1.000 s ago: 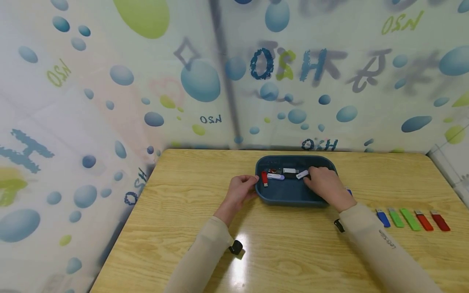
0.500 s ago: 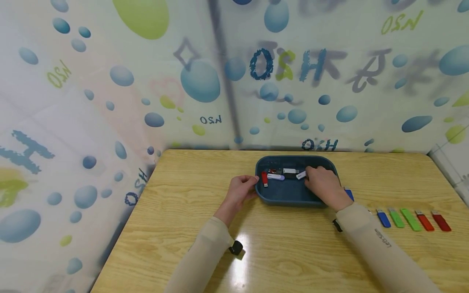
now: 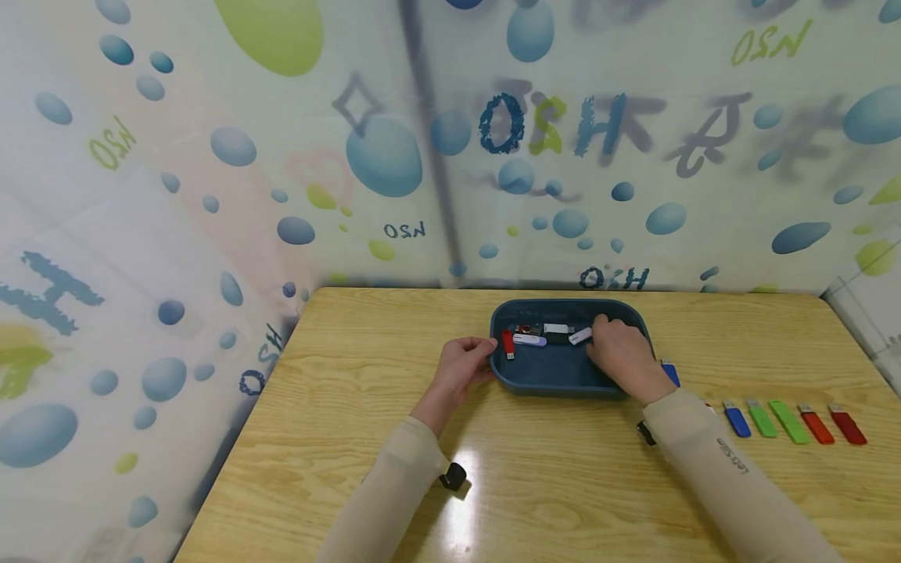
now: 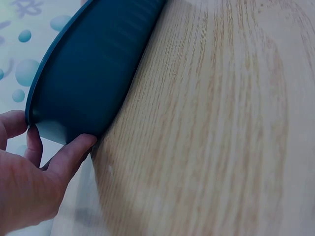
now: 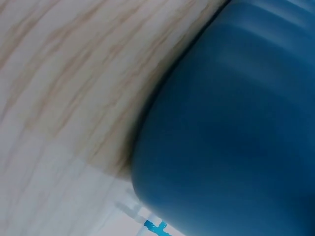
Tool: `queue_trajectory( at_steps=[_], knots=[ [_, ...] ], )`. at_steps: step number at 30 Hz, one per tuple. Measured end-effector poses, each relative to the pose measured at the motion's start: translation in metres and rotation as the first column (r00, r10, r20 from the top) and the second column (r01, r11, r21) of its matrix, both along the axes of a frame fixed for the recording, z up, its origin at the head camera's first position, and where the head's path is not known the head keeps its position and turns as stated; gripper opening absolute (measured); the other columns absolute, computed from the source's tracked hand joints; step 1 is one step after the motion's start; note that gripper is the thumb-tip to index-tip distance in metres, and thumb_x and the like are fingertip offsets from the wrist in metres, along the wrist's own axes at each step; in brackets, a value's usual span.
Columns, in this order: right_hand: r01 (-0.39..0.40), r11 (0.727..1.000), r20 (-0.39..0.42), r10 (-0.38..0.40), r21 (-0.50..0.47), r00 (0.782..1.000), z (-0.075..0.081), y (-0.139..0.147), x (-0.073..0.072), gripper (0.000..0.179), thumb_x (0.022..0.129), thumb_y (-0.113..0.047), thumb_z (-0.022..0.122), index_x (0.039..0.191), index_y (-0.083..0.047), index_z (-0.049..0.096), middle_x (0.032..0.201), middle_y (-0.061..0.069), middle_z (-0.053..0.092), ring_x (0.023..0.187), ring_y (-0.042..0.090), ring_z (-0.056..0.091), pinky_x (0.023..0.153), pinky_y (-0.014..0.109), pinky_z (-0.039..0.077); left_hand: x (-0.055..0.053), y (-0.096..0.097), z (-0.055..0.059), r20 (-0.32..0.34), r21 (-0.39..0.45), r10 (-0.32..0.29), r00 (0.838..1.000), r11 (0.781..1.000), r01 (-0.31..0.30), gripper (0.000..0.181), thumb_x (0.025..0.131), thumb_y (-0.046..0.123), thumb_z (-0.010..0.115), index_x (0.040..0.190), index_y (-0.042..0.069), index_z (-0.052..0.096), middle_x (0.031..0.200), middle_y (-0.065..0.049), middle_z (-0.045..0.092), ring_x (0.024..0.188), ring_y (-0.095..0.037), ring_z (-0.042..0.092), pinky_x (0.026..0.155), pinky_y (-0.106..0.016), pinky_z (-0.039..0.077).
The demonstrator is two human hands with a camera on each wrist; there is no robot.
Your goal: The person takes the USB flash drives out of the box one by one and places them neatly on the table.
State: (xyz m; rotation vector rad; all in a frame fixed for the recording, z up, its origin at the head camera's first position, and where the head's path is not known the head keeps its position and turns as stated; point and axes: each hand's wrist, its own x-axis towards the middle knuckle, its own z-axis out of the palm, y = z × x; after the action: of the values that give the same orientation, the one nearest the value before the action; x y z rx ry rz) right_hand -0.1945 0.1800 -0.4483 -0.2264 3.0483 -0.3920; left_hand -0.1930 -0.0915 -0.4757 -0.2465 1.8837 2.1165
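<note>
- First, head view: a dark-blue, round-cornered plastic tray (image 3: 556, 387) on a yellowish wood-grain table (image 3: 352, 375), near its back edge.
- Left hand (image 3: 461, 363): at the tray's left end, gripping it.
- Right hand (image 3: 622, 356): inside the tray, right half, fingers bent beside a small white USB stick (image 3: 580, 336), which lies slantwise; fingertips hidden, so whether they pinch it cannot be told.
- Also in the tray: a red stick with metal plug (image 3: 508, 342), a white-and-lavender stick (image 3: 529, 340), a white stick with metal plug (image 3: 556, 328).
- Outside, right: a blue stick (image 3: 670, 373) just beside the tray; a row holding a second blue stick (image 3: 737, 421), two green sticks (image 3: 762, 420) and two red sticks (image 3: 816, 424).
- Handling, by judgement: the small white USB stick should be light, stiff, smooth and somewhat slippery; best taken across its long sides, sparing any plug. The tray, likely light and rigid, is best steadied at its rim.
- Left wrist view: thumb low on the tray's outer wall, a finger at its rim.
- Right wrist view: blue tray wall and table; hand unseen.
</note>
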Motion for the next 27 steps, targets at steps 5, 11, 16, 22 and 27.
queue_trajectory(
  at_steps=[5,11,16,22,27],
  knots=[
    [-0.009,1.000,-0.029,0.009,0.012,1.000,-0.001,0.002,0.001,0.020,0.096,-0.004,0.064,0.089,0.012,0.055,0.071,0.019,0.054,0.059,0.030,0.058,0.053,0.046,0.053,0.000,0.001,0.000,-0.002,0.006,0.006,1.000,1.000,-0.006,0.029,0.100,0.017,0.069,0.114,-0.009,0.065,0.112,-0.022,0.069,0.091,-0.023,0.071,0.080,-0.039,0.063],
    [-0.032,0.999,-0.108,0.030,-0.017,0.994,0.002,0.004,0.009,0.028,0.093,0.000,0.063,0.067,-0.002,0.053,0.063,0.011,0.047,0.055,0.025,0.048,0.047,0.038,0.042,0.001,0.002,0.001,-0.003,0.005,0.007,1.000,1.000,-0.007,0.030,0.100,0.017,0.069,0.114,-0.009,0.065,0.110,-0.021,0.070,0.090,-0.022,0.071,0.080,-0.038,0.063],
    [-0.021,0.998,-0.160,0.012,-0.054,0.987,0.011,0.008,0.018,0.024,0.094,0.000,0.062,0.070,-0.003,0.057,0.067,0.012,0.049,0.061,0.026,0.047,0.050,0.038,0.039,0.001,0.002,0.002,-0.002,0.004,0.010,1.000,1.000,-0.010,0.029,0.100,0.017,0.070,0.114,-0.008,0.066,0.113,-0.022,0.069,0.093,-0.024,0.072,0.080,-0.038,0.063],
    [0.017,0.995,-0.132,-0.030,-0.095,0.991,0.017,0.014,0.023,0.019,0.096,-0.006,0.065,0.106,0.009,0.069,0.095,0.024,0.065,0.079,0.034,0.062,0.062,0.047,0.055,0.002,0.001,0.003,-0.006,0.005,0.010,1.000,1.000,-0.010,0.028,0.100,0.016,0.069,0.113,-0.008,0.066,0.111,-0.021,0.070,0.091,-0.023,0.072,0.079,-0.038,0.063],
    [0.035,0.991,-0.138,-0.053,-0.129,0.989,0.024,0.020,0.026,0.022,0.097,-0.009,0.066,0.110,0.008,0.069,0.102,0.026,0.066,0.074,0.028,0.060,0.053,0.038,0.049,0.001,0.001,0.001,-0.006,0.004,0.009,1.000,1.000,-0.009,0.028,0.100,0.016,0.069,0.114,-0.009,0.065,0.110,-0.020,0.069,0.093,-0.024,0.071,0.081,-0.038,0.063]
  ],
)
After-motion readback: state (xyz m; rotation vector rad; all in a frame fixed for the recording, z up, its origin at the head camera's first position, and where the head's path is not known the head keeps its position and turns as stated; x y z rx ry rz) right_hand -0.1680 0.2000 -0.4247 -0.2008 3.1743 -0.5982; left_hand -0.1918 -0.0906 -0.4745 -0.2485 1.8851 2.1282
